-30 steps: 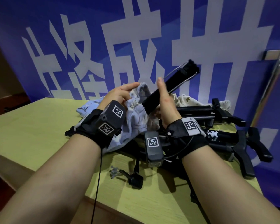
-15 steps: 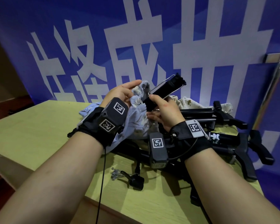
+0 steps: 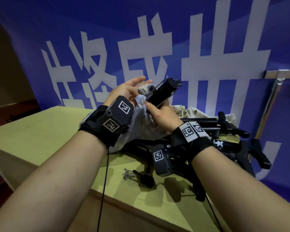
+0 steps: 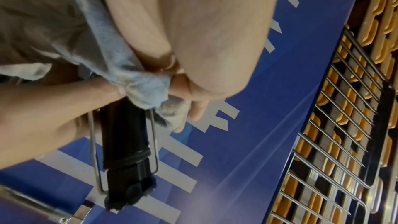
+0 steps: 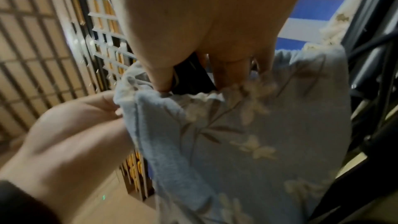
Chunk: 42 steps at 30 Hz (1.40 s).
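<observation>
floral pouch [image 3: 140,102] pinched, black stand [image 3: 164,92] gripped

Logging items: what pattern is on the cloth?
Pale blue cloth with cream flowers, brownish stems; clearest in the right wrist view.

We see a blue banner [image 3: 208,39] with large white characters behind a yellow-green table [image 3: 32,139], a shiny metal pole [image 3: 271,101] standing at the right.

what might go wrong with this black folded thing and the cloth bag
The left hand pinches only a small bunch of the cloth bag at its rim, so it may slip free. The wire loop along the black folded piece, which the right hand grips, could snag the fabric. A tug may drag the bag across the black stands below.
</observation>
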Available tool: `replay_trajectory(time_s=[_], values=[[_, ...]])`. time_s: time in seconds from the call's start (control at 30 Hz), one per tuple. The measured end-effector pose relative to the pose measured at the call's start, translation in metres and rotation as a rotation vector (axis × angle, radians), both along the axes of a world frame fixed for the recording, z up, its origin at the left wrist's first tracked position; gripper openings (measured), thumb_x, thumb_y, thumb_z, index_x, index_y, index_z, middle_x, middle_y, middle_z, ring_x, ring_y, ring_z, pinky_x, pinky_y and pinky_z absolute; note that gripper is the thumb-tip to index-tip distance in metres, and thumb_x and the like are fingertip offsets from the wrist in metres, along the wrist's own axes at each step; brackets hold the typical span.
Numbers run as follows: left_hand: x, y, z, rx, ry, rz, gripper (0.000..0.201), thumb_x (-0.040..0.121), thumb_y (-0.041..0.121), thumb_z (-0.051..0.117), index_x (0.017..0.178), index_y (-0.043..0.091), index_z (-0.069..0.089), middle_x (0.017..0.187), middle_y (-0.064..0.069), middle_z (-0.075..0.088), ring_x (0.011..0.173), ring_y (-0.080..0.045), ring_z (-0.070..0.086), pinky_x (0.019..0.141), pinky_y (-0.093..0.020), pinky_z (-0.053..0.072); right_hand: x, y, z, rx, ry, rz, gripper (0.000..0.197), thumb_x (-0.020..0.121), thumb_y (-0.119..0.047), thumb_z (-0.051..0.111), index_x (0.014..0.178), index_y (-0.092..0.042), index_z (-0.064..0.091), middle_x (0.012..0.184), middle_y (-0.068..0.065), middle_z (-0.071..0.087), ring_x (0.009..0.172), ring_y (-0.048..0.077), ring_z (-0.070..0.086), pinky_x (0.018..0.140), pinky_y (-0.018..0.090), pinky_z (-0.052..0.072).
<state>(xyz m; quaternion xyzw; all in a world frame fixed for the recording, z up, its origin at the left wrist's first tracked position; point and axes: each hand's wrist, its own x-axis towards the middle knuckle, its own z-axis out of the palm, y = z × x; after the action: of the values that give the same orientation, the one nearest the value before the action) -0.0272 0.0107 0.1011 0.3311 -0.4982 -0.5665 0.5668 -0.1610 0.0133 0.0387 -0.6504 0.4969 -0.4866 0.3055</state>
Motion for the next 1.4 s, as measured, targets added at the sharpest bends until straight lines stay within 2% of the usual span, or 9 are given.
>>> replay_trajectory(time_s=[0.2,0.37,0.5,0.67,0.83,0.93,1.0,1.2,1.4], values=[[0.008,0.025,0.015,-0.028,-0.162,0.182,0.031,0.067,0.003,0.043,0.065,0.012,0.073,0.074,-0.006,0.052,0.072,-0.023,0.056,0.087,-0.041,0.05,0.013,0.013,0.009,-0.012,0.239,0.002,0.065,0.09,-0.057,0.047,0.139,-0.016,0.034,0.124,0.009,0.058,0.1,0.024,0.058,0.078,0.028,0.042],[0.007,0.051,0.032,-0.212,-0.786,0.227,0.037,0.085,0.053,0.061,0.088,0.017,0.06,0.079,0.005,0.056,0.072,-0.009,0.054,0.058,-0.021,0.041,0.026,0.023,0.025,-0.098,0.375,0.049,0.068,0.095,-0.041,0.048,0.149,-0.015,0.016,0.14,0.01,0.044,0.118,0.028,0.053,0.083,0.026,0.038],[0.016,0.053,0.036,-0.248,-0.822,0.243,0.036,0.082,0.041,0.069,0.101,0.011,0.064,0.082,0.006,0.061,0.071,-0.005,0.055,0.054,-0.013,0.044,0.026,0.028,0.026,-0.068,0.289,0.149,0.066,0.088,-0.034,0.063,0.142,-0.017,0.031,0.131,0.005,0.055,0.114,0.02,0.056,0.088,0.025,0.043],[0.025,0.06,0.032,-0.216,-0.707,0.257,0.012,0.082,0.025,0.072,0.08,0.018,0.063,0.079,0.003,0.063,0.073,-0.011,0.057,0.06,-0.021,0.045,0.0,0.036,0.027,-0.123,0.026,-0.038,0.021,0.079,-0.008,0.062,0.098,-0.011,0.07,0.09,0.004,0.07,0.083,0.016,0.065,0.074,0.025,0.053],[0.023,0.065,0.029,-0.222,-0.676,0.301,0.006,0.084,0.021,0.068,0.084,0.016,0.065,0.077,0.003,0.063,0.065,-0.008,0.058,0.055,-0.017,0.045,-0.009,0.04,0.01,0.095,0.308,-0.075,0.072,0.074,-0.042,0.076,0.133,-0.011,0.047,0.126,0.009,0.056,0.107,0.021,0.056,0.09,0.032,0.045],[0.021,0.069,0.028,-0.228,-0.663,0.312,0.007,0.086,0.021,0.068,0.087,0.014,0.066,0.075,0.003,0.063,0.058,-0.003,0.057,0.049,-0.013,0.044,-0.006,0.047,-0.006,0.197,0.294,0.056,0.083,0.072,-0.048,0.076,0.136,-0.008,0.044,0.123,0.006,0.059,0.107,0.021,0.059,0.089,0.033,0.048],[0.022,0.072,0.029,-0.235,-0.657,0.319,0.01,0.087,0.021,0.067,0.091,0.013,0.068,0.077,0.003,0.063,0.064,-0.005,0.057,0.049,-0.009,0.045,0.001,0.05,-0.013,0.262,0.164,0.138,0.066,0.072,-0.046,0.078,0.12,-0.009,0.053,0.098,0.004,0.067,0.085,0.019,0.066,0.074,0.032,0.055],[0.03,0.079,0.035,-0.212,-0.66,0.329,0.01,0.09,0.023,0.064,0.092,0.014,0.068,0.082,0.002,0.063,0.071,-0.007,0.056,0.055,-0.007,0.044,0.007,0.041,-0.013,0.089,0.434,-0.018,0.02,0.086,-0.014,0.061,0.07,-0.004,0.065,0.068,0.011,0.06,0.068,0.023,0.056,0.052,0.023,0.041],[0.035,0.084,0.034,-0.22,-0.628,0.296,0.008,0.091,0.017,0.063,0.083,0.017,0.067,0.081,0.004,0.064,0.064,0.0,0.061,0.057,-0.007,0.046,0.013,0.045,0.006,0.108,-0.167,0.157,0.033,0.098,-0.009,0.046,0.067,-0.012,0.057,0.067,0.004,0.06,0.063,0.019,0.058,0.066,0.032,0.052]])
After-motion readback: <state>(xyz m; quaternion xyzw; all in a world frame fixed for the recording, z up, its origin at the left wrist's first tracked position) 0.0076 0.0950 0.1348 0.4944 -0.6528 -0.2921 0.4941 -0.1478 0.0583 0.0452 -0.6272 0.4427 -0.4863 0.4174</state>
